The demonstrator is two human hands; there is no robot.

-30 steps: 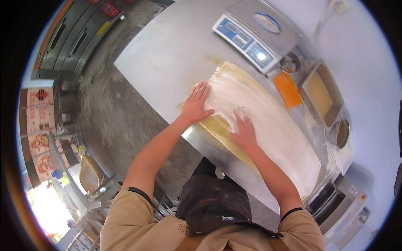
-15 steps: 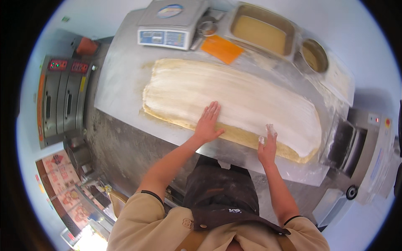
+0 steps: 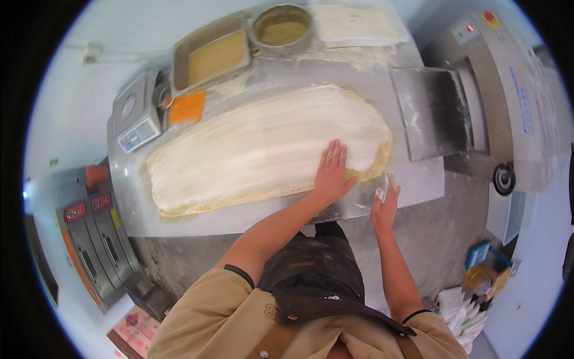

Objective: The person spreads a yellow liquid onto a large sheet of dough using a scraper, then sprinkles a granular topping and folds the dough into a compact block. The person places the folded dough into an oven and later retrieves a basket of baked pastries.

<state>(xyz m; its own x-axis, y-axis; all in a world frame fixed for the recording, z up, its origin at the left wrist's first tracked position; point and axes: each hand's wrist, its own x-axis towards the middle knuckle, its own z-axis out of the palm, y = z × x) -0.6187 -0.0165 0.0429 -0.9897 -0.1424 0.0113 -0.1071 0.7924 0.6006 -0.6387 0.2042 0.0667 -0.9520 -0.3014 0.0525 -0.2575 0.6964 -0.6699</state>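
Note:
A long flat sheet of dough [image 3: 257, 143] lies across the metal table, its top spread with a white layer and yellowish dough showing along the edges. Near its right end, my left hand [image 3: 333, 176] rests palm down on the near part, fingers stretched out and thumb apart. My right hand [image 3: 384, 206] is held off the dough, by the table's near edge. Its fingers are extended, thumb apart, with white on the tips, and nothing is in it.
Along the back stand a scale [image 3: 134, 113], an orange scraper-like sheet [image 3: 186, 107], a rectangular metal pan [image 3: 244, 40], a round metal pot [image 3: 305, 43] and a floury white tray [image 3: 359, 24]. At right is a machine with a metal plate [image 3: 412, 119]. Ovens [image 3: 95, 251] stand left.
My view has turned and shifted toward the right end of the table. My left hand has moved rightward along the dough; my right hand is now past its near edge.

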